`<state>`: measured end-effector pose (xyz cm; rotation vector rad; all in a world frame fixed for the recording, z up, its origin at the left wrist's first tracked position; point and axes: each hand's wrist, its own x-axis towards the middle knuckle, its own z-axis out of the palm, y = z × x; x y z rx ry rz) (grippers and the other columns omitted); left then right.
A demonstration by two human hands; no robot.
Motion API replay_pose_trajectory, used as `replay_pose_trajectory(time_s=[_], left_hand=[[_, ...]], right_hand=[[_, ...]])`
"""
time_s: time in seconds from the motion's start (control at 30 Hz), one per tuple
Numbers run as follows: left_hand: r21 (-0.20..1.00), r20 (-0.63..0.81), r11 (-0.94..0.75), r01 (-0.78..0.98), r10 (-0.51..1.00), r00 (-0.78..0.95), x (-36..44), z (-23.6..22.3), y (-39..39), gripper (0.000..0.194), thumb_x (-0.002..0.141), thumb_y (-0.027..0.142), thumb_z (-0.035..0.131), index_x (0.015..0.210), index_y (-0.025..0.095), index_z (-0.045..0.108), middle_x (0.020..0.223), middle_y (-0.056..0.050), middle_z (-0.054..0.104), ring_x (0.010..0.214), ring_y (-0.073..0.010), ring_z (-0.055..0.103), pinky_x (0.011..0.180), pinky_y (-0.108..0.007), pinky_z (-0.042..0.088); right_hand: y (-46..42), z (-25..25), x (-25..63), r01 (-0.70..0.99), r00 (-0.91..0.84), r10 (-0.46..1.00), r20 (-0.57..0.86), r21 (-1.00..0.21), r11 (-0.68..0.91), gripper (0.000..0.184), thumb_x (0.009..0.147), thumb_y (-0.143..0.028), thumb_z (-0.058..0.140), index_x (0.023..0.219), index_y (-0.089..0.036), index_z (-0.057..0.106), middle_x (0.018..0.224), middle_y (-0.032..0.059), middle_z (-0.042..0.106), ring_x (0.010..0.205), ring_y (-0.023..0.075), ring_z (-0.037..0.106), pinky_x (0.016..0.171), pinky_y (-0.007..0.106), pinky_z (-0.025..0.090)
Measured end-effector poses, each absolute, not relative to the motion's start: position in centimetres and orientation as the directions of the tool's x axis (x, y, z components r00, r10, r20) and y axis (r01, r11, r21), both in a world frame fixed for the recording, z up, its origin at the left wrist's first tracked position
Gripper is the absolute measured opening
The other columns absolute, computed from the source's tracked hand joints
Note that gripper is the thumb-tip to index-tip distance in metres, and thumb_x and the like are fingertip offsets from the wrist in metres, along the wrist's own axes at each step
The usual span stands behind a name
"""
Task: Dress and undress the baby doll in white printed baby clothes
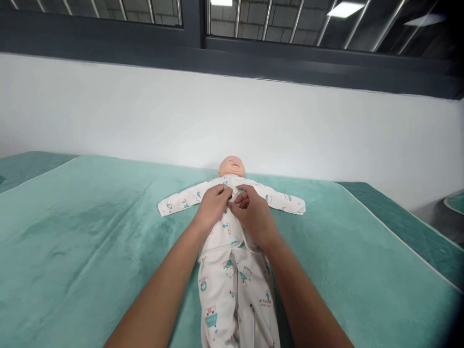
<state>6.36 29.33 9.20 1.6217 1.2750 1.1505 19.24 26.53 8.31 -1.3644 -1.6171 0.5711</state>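
Observation:
A baby doll (232, 166) lies on its back, dressed in a white printed baby shirt (226, 229) and matching trousers (232, 290). The shirt's sleeves are spread out to both sides. At the chest, my left hand (214, 203) pinches the shirt's front edge with its fingertips. Close beside it, my right hand (253, 208) has curled fingers gripping the other side of the front opening. A small round button or snap (235, 190) shows between the two hands. The fingers partly hide the opening.
The doll lies on a teal padded cover (108, 232) with pale piping at its sides. Behind stands a white wall (145, 111), below a dark window frame (108, 43) with metal bars outside. Another teal edge (456, 202) shows at the far right.

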Motion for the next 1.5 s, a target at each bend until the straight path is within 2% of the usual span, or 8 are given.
replay_pose_trajectory(time_s=[0.1,0.3,0.4,0.6,0.77,1.03,1.17,1.5], left_hand=[[0.880,0.245,-0.261,0.397,0.965,0.093,6.3,9.2,29.2,0.020,0.082,0.026,0.045,0.063,0.020,0.049,0.067,0.002,0.050,0.066,-0.0141,0.047,0.061,-0.028,0.034],[0.680,0.405,-0.357,0.641,0.911,0.079,6.3,9.2,28.9,0.020,0.080,0.021,0.050,0.061,0.021,0.045,0.076,-0.001,0.055,0.075,-0.0166,0.051,0.070,-0.030,0.038],[0.722,0.344,-0.361,0.590,0.928,0.146,5.5,9.8,28.4,0.018,0.083,0.026,0.051,0.065,0.020,0.051,0.079,-0.001,0.057,0.076,-0.0164,0.053,0.070,-0.030,0.040],[0.779,0.120,-0.342,0.525,0.904,0.411,4.3,11.9,26.7,0.024,0.084,0.045,0.055,0.079,0.022,0.062,0.086,0.000,0.061,0.073,-0.0152,0.054,0.061,-0.027,0.040],[0.756,0.126,-0.362,0.545,0.898,0.422,4.6,12.2,26.5,0.020,0.084,0.037,0.057,0.074,0.021,0.061,0.085,0.000,0.060,0.073,-0.0143,0.054,0.063,-0.027,0.040],[0.910,-0.016,-0.178,0.375,0.888,0.460,4.7,13.0,26.0,0.020,0.086,0.037,0.054,0.078,0.019,0.059,0.073,0.002,0.058,0.067,-0.0112,0.050,0.058,-0.023,0.037],[0.924,-0.016,-0.165,0.345,0.885,0.465,5.0,12.9,25.9,0.020,0.087,0.037,0.053,0.077,0.019,0.058,0.073,0.002,0.058,0.067,-0.0115,0.051,0.059,-0.023,0.039],[0.827,-0.017,-0.239,0.509,0.894,0.448,4.9,12.7,26.0,0.030,0.087,0.042,0.049,0.068,0.020,0.052,0.066,0.002,0.056,0.062,-0.0130,0.050,0.055,-0.025,0.036]], right_hand=[[25.3,8.6,19.6,0.569,0.000,0.951,0.310,-0.781,0.255,0.036,0.075,-0.032,0.066,0.107,-0.022,0.054,0.090,0.0007,0.062,0.071,0.0154,0.055,0.067,0.030,0.043],[22.7,9.3,21.3,0.649,-0.056,0.973,0.223,-0.733,0.206,0.010,0.081,-0.030,0.059,0.077,-0.023,0.054,0.074,-0.0021,0.058,0.067,0.0156,0.051,0.061,0.028,0.037],[22.6,9.0,22.1,0.548,-0.086,0.969,0.230,-0.802,0.239,0.014,0.087,-0.030,0.051,0.076,-0.022,0.058,0.074,-0.0018,0.060,0.070,0.0156,0.052,0.064,0.028,0.038],[23.7,8.3,23.0,0.301,-0.035,0.991,0.126,-0.945,0.131,0.020,0.085,-0.039,0.057,0.082,-0.021,0.065,0.075,-0.0013,0.059,0.070,0.0144,0.050,0.063,0.026,0.036],[24.1,8.0,23.7,0.176,-0.045,0.996,0.078,-0.981,0.084,0.022,0.082,-0.042,0.063,0.085,-0.020,0.069,0.080,0.0005,0.062,0.072,0.0145,0.051,0.064,0.026,0.036],[24.2,7.7,23.5,-0.038,0.004,1.000,0.020,-0.999,0.020,0.022,0.076,-0.041,0.071,0.086,-0.020,0.073,0.085,0.0028,0.068,0.076,0.0161,0.057,0.070,0.028,0.042],[24.0,7.6,22.3,-0.068,0.097,0.995,0.039,-0.997,0.045,0.019,0.077,-0.038,0.070,0.084,-0.021,0.073,0.083,0.0026,0.068,0.076,0.0162,0.058,0.069,0.028,0.043],[23.7,7.6,22.6,-0.038,-0.002,0.999,0.048,-0.998,0.047,0.023,0.079,-0.042,0.067,0.084,-0.020,0.072,0.079,0.0023,0.066,0.069,0.0146,0.053,0.063,0.028,0.040]])
